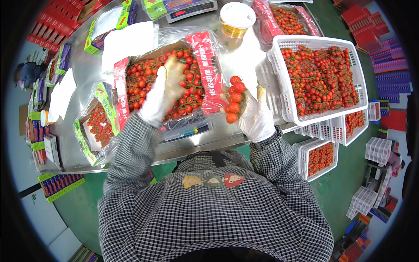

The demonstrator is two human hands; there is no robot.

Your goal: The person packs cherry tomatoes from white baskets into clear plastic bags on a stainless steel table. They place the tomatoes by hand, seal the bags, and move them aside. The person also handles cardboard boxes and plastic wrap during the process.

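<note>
My left hand, in a white glove, is over a carton with red printed flaps, lined with clear plastic film. Motion blurs its fingers, so whether they hold anything is unclear. Cherry tomatoes on the vine fill the carton. Beneath its near edge shows a digital scale. To the right of the carton, my gloved right hand holds a short truss of cherry tomatoes above the steel table. A white plastic crate full of tomato trusses stands right of that hand.
More tomato crates are stacked below the table's right edge. A tub and another red-flapped carton stand at the back. On the left lies a green carton of tomatoes. A distant person is at far left.
</note>
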